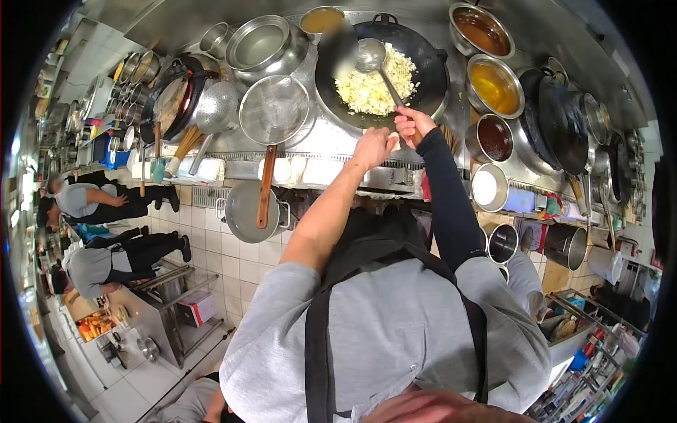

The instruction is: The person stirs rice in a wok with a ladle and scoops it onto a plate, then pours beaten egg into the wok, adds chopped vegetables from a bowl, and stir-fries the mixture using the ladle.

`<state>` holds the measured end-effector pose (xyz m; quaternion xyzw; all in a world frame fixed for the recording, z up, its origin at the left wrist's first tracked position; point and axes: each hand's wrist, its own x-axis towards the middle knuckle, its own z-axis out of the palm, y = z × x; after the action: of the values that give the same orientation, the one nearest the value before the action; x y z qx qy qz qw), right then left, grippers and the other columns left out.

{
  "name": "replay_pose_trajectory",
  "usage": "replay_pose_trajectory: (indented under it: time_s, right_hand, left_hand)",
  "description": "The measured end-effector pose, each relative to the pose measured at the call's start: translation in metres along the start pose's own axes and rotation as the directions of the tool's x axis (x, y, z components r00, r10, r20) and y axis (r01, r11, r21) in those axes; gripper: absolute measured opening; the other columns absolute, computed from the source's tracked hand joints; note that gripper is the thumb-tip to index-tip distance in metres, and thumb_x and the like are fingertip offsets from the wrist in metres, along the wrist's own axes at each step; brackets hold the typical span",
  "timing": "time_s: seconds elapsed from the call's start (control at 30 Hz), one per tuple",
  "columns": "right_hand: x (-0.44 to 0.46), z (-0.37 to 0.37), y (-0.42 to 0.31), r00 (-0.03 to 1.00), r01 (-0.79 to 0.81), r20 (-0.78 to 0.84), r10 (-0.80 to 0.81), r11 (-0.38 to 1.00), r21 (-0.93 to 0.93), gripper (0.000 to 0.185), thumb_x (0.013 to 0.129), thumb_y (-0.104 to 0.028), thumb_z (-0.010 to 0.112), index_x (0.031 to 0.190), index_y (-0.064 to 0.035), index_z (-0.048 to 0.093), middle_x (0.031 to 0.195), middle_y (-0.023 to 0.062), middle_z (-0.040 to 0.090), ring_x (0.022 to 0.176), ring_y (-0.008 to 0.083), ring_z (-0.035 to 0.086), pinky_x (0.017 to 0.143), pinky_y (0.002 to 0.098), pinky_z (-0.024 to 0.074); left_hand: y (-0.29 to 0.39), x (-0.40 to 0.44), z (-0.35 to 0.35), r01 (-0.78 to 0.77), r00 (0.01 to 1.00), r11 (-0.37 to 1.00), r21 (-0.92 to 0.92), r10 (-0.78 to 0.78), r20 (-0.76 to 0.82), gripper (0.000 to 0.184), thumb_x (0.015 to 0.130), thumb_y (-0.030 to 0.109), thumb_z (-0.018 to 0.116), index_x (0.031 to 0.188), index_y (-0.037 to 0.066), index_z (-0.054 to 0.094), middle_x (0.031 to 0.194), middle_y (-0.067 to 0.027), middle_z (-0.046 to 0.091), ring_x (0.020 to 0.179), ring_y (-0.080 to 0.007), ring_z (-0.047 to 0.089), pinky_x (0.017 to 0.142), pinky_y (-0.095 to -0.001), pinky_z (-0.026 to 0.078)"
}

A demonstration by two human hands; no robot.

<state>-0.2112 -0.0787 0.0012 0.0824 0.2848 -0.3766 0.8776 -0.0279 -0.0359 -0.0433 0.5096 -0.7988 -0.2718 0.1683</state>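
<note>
My right hand (415, 127) is closed around the handle of a metal ladle (371, 55), whose bowl is over the far part of the black wok (434, 77). Pale yellow-white chopped food, looking like egg and rice (367, 90), lies in the wok beneath the ladle. At the wok's near rim, my left hand (377, 148) is closed with a bit of pale cloth (395, 143) showing by its fingers. The part of the rim it grips is hidden under the hand. A dark blurred patch covers the wok's upper left.
Left of the wok, a wire strainer (273, 109) with a wooden handle rests near a steel pot (259, 44). On the right stand bowls of brown sauce (483, 32) and yellow oil (496, 88), and a white-filled container (489, 187). Two co-workers (92, 268) stand far left.
</note>
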Motion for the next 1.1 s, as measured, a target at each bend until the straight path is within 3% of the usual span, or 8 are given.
replay_pose_trajectory:
  time_s: [0.1, 0.27, 0.4, 0.5, 0.7, 0.83, 0.97, 1.1]
  right_hand:
    - [-0.019, 0.019, 0.046, 0.837, 0.224, 0.005, -0.548, 0.335, -0.915, 0.018, 0.102, -0.013, 0.054, 0.116, -0.0038, 0.049, 0.069, 0.0003, 0.048, 0.044, 0.0084, 0.038, 0.036, 0.0286, 0.0349]
    - [-0.026, -0.025, 0.03, 0.991, 0.064, -0.1, -0.094, 0.96, -0.274, 0.038, 0.104, -0.014, 0.05, 0.142, -0.0124, 0.045, 0.069, -0.0016, 0.046, 0.045, 0.0067, 0.039, 0.036, 0.0266, 0.0309]
    - [-0.07, 0.018, 0.081, 0.873, 0.123, -0.074, -0.482, 0.365, -0.923, 0.034, 0.105, -0.015, 0.05, 0.138, -0.0127, 0.048, 0.069, -0.0007, 0.047, 0.044, 0.007, 0.041, 0.034, 0.0257, 0.0319]
    - [-0.053, -0.032, 0.043, 0.997, -0.033, -0.077, 0.016, 0.973, -0.228, 0.037, 0.104, -0.014, 0.051, 0.141, -0.016, 0.05, 0.066, -0.0017, 0.046, 0.043, 0.0074, 0.039, 0.034, 0.027, 0.0311]
    - [-0.121, 0.017, 0.104, 0.872, 0.193, -0.154, -0.465, 0.615, -0.765, 0.027, 0.103, -0.013, 0.055, 0.13, -0.0112, 0.052, 0.067, -0.002, 0.046, 0.047, 0.006, 0.04, 0.038, 0.0243, 0.0325]
    - [-0.083, -0.057, 0.051, 0.986, 0.094, -0.113, -0.125, 0.964, -0.248, 0.042, 0.102, -0.015, 0.058, 0.142, -0.0152, 0.045, 0.068, -0.0007, 0.046, 0.048, 0.0072, 0.041, 0.04, 0.0247, 0.0321]
    - [-0.115, -0.048, 0.063, 0.87, 0.181, -0.232, -0.434, 0.72, -0.67, 0.03, 0.101, -0.02, 0.061, 0.13, -0.014, 0.052, 0.072, -0.0009, 0.048, 0.05, 0.0087, 0.042, 0.039, 0.0259, 0.0335]
    - [-0.081, -0.08, -0.005, 0.994, 0.098, -0.029, -0.102, 0.989, -0.109, 0.026, 0.104, -0.021, 0.059, 0.129, -0.0155, 0.056, 0.075, -0.0008, 0.048, 0.05, 0.005, 0.041, 0.036, 0.0213, 0.0312]
  left_hand:
    - [-0.013, 0.003, 0.013, -0.027, 0.999, 0.999, -0.032, 0.026, -0.041, 0.029, 0.098, 0.032, 0.059, 0.096, 0.003, 0.064, 0.097, -0.0214, 0.07, 0.101, -0.0415, 0.062, 0.09, -0.0501, 0.05]
    - [-0.002, -0.002, 0.001, 0.017, 1.0, 0.999, -0.037, -0.017, -0.006, 0.028, 0.097, 0.031, 0.059, 0.094, 0.003, 0.064, 0.095, -0.0212, 0.069, 0.098, -0.0419, 0.061, 0.091, -0.05, 0.049]
    - [-0.003, -0.004, 0.002, 0.018, 1.0, 0.999, -0.039, -0.018, -0.002, 0.027, 0.097, 0.03, 0.059, 0.095, 0.004, 0.063, 0.095, -0.0206, 0.069, 0.099, -0.0415, 0.061, 0.089, -0.0501, 0.049]
    - [-0.005, -0.004, 0.007, -0.013, 1.0, 0.998, -0.06, 0.012, -0.026, 0.028, 0.098, 0.031, 0.059, 0.098, 0.004, 0.062, 0.096, -0.0206, 0.07, 0.1, -0.0413, 0.06, 0.089, -0.0503, 0.049]
    - [-0.004, -0.001, 0.004, 0.011, 0.999, 0.996, -0.089, -0.015, -0.034, 0.033, 0.099, 0.035, 0.058, 0.093, 0.003, 0.064, 0.095, -0.0207, 0.07, 0.1, -0.041, 0.061, 0.089, -0.0511, 0.048]
    - [-0.003, 0.001, -0.001, 0.016, 0.999, 0.998, -0.053, -0.014, 0.029, 0.036, 0.1, 0.037, 0.057, 0.095, 0.002, 0.065, 0.096, -0.0209, 0.07, 0.1, -0.0421, 0.06, 0.089, -0.051, 0.048]
    - [-0.017, 0.003, 0.022, 0.021, 0.998, 0.995, -0.097, -0.026, -0.053, 0.035, 0.1, 0.036, 0.057, 0.098, 0.002, 0.065, 0.105, -0.0224, 0.069, 0.104, -0.0429, 0.06, 0.093, -0.0509, 0.048]
    - [0.005, -0.009, -0.015, -0.023, 1.0, 0.996, -0.086, 0.025, 0.018, 0.038, 0.1, 0.039, 0.055, 0.102, 0.003, 0.066, 0.104, -0.0222, 0.069, 0.106, -0.043, 0.06, 0.096, -0.0513, 0.047]
